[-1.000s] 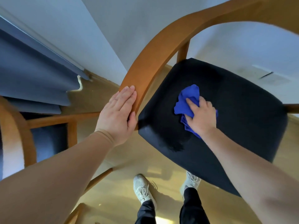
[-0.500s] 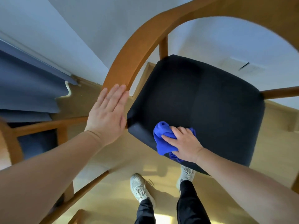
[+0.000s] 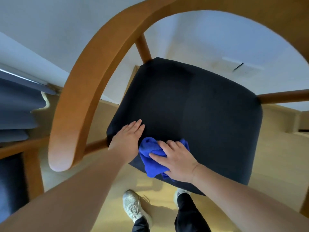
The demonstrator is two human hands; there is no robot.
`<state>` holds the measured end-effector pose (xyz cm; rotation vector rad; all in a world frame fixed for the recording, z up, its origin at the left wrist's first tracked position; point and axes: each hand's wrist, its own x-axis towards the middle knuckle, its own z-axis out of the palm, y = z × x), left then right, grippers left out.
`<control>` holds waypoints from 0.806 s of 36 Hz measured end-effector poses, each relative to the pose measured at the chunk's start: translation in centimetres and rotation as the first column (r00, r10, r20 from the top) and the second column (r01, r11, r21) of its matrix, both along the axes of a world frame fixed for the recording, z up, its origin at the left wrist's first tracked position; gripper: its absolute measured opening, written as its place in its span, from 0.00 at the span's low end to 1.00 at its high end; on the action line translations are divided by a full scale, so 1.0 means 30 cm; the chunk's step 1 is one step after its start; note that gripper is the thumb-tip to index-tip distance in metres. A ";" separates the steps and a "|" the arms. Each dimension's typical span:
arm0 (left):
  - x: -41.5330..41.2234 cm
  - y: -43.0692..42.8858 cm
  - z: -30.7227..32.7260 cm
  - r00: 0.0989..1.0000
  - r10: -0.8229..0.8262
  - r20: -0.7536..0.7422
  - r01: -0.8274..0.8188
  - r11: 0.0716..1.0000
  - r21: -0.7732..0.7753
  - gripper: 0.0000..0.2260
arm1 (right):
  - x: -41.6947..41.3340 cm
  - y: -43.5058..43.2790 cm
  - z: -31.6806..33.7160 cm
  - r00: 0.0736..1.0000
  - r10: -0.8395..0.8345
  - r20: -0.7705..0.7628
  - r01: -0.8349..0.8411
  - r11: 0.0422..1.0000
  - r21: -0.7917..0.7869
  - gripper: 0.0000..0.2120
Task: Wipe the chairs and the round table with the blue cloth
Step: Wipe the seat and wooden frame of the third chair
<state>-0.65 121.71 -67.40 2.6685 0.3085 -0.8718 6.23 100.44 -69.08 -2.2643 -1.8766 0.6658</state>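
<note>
Head view. Your right hand lies on the blue cloth, fingers bent over the bunched fabric and thumb across it. It presses the cloth to the front edge of the dark chair seat, lower centre of the frame. Your left hand rests flat just beside it on the seat's near left corner, fingers straight, holding nothing.

Assessment: the cloth looks soft, light and limp, and liable to slide over the edge, so grip it through its folds. The padded seat likely yields; the wooden rail offers firmer bracing.
</note>
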 end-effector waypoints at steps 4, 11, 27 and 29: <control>-0.009 -0.021 -0.033 0.997 0.081 -0.014 -0.081 0.996 -0.020 0.33 | 0.115 -0.016 0.007 0.999 0.042 0.034 -0.042 0.999 0.015 0.32; -0.025 -0.028 -0.048 0.991 0.134 -0.010 -0.134 0.991 -0.010 0.36 | 0.459 -0.042 0.012 0.983 -0.101 0.151 0.097 0.995 0.033 0.34; 0.011 -0.076 0.012 0.963 0.213 0.164 -0.212 0.977 -0.022 0.26 | 0.744 0.002 -0.056 0.676 -0.696 0.240 0.704 0.707 0.069 0.28; 0.017 -0.075 0.014 0.973 0.142 0.183 -0.139 0.990 -0.034 0.26 | 0.723 0.006 -0.053 0.651 -0.722 0.234 0.732 0.679 0.056 0.29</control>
